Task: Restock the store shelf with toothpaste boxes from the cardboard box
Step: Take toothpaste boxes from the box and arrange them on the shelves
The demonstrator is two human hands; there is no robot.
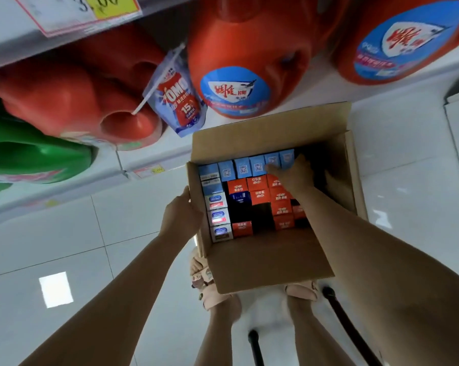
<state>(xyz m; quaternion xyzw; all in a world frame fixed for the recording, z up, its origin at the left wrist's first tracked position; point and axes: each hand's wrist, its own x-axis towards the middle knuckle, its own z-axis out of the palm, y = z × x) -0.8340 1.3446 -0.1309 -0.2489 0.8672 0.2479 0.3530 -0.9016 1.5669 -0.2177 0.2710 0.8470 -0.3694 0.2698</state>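
An open cardboard box [268,260] stands on the floor by my feet, packed with toothpaste boxes standing on end. A row of blue toothpaste boxes [243,168] runs along its far side, orange ones [258,196] fill the middle, and white-and-blue ones [218,216] line the left side. My left hand [180,213] grips the box's left wall. My right hand [293,173] reaches inside, its fingers over the blue boxes at the far right of the row; whether they close round one is hidden.
A low white shelf [133,157] carries large orange detergent jugs [247,62], a green jug [30,154] and a hanging OMO sachet [179,99]. Price tags [149,171] sit on the shelf edge. White floor tiles [64,247] lie around; black poles [339,305] stand near my sandalled feet.
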